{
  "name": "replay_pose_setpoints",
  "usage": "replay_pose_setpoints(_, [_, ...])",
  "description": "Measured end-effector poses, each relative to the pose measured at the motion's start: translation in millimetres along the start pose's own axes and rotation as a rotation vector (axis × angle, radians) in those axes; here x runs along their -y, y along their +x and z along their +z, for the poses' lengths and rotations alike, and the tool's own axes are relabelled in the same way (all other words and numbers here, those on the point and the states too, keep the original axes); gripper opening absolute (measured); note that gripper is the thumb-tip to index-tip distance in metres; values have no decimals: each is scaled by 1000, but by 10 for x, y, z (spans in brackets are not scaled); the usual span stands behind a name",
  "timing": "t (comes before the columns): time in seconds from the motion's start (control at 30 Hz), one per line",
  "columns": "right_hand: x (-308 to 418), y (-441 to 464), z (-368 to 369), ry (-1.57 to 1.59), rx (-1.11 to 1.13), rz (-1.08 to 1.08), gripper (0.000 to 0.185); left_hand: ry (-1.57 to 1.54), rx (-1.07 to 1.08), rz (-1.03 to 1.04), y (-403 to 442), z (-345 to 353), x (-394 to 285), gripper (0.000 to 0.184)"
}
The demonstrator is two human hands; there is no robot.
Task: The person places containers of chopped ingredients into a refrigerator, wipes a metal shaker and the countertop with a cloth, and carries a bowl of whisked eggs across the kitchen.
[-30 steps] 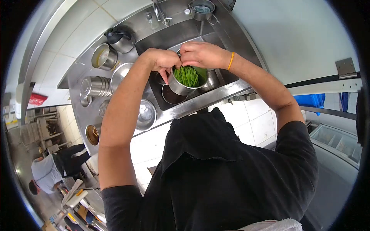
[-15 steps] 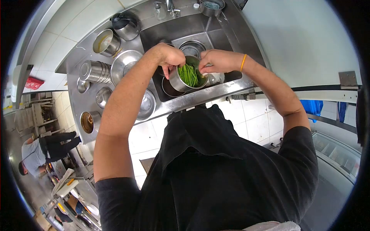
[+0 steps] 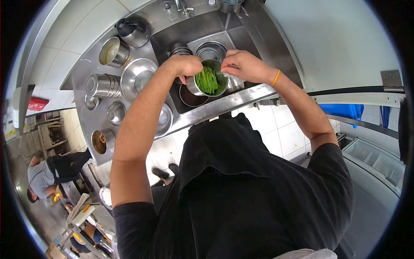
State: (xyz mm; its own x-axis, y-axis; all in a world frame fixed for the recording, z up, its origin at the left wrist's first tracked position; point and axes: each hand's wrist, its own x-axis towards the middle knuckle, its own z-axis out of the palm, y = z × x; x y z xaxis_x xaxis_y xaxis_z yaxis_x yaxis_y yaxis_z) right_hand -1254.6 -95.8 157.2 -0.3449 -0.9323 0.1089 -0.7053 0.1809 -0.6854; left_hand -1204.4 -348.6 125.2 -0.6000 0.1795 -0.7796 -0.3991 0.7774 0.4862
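A round metal pot sits low over the front of the sink, with long cut green vegetable stalks inside it. Closed at the pot's upper left rim is my left hand, its fingertips mostly hidden behind the knuckles. My right hand is at the opposite rim with thumb and fingers pinched together; what they pinch, if anything, cannot be made out. Whitish material shows just under that hand. A larger pan with a dark inside lies partly beneath the pot.
Stacked round metal containers stand in the sink. On the counter to the left are a wide metal bowl, a kettle, and several pots and cups. A person in a grey shirt bends at far left.
My right hand has risen slightly and its fingers have curled more above the rim. The view has shifted a little, and shoes now show on the floor to the left of my apron.
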Motion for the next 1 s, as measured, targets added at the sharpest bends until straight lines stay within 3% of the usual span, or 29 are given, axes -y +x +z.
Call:
replay_pose_setpoints(0.13, [-176, -142, -81, -56, 100, 26, 19, -43, -25, 11, -165, -70, -100, 47])
replay_pose_setpoints(0.23, [-78, -380, -394, -105, 34, 126, 17, -160, -251, 251, -322, -8, 52, 51])
replay_pose_setpoints(0.33, [-91, -638, -646, -155, -106, 201, 15, -502, -425, 442, -421, 193, 166, 52])
replay_pose_setpoints(0.43, [-155, -874, -738, -229, -129, 374, 14, -592, -529, 477, -498, 353, 207, 58])
replay_pose_setpoints(0.6, [-968, -1328, -96, -354, -177, 491, 16, -647, -741, 568, -434, 680, 229, 61])
replay_pose_setpoints(0.73, [-1631, -1733, 659, -491, -85, 592, 20, -720, -867, 492, -364, 918, 56, 60])
replay_pose_setpoints(0.83, [-1740, -1770, 772, -597, -49, 595, 26, -734, -945, 495, -407, 998, -154, 60])
replay_pose_setpoints(1.0, [-1018, -1287, 299, -451, -305, 640, 28, -710, -1048, 403, -383, 1090, -241, 63])
